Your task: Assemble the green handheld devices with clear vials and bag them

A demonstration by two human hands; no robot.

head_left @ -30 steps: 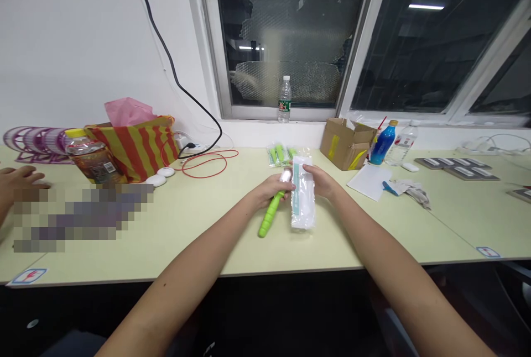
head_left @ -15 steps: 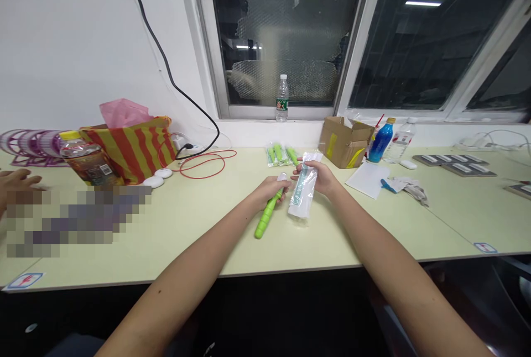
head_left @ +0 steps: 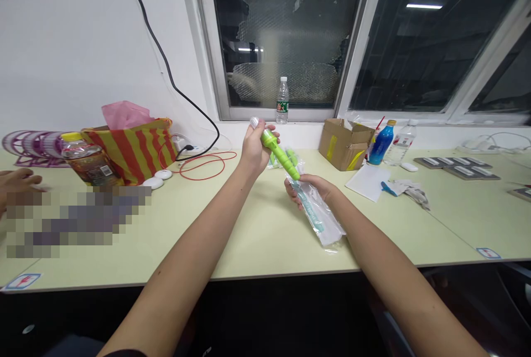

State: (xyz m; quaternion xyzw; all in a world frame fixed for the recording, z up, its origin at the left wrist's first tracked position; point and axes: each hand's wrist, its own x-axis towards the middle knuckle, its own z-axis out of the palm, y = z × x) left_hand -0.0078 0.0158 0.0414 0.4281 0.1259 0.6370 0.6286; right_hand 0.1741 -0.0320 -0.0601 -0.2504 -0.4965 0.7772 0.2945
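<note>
My left hand [head_left: 256, 150] is closed around a bright green ribbed stick [head_left: 282, 157] with a clear or whitish cap at its upper end. The stick is raised above the table and slants down to the right. My right hand [head_left: 313, 188] grips a clear plastic bag [head_left: 317, 213] with teal print and a white backing. The stick's lower tip meets the top end of the bag beside my right thumb; whether it is inside the bag I cannot tell. Behind my hands, wrapped green sticks [head_left: 293, 157] lie on the table, partly hidden.
A cardboard box [head_left: 344, 150], a blue bottle [head_left: 382, 143], a white paper [head_left: 367, 182] and a glove [head_left: 409, 191] are at right. At left stand a striped bag [head_left: 133, 150] and a drink bottle [head_left: 93, 163]. Another person's hand [head_left: 19, 185] shows at the left edge.
My left hand has risen, and the green stick has swung so that its tip points down right toward the bag. The plastic bag has tilted, its lower end moving right.
</note>
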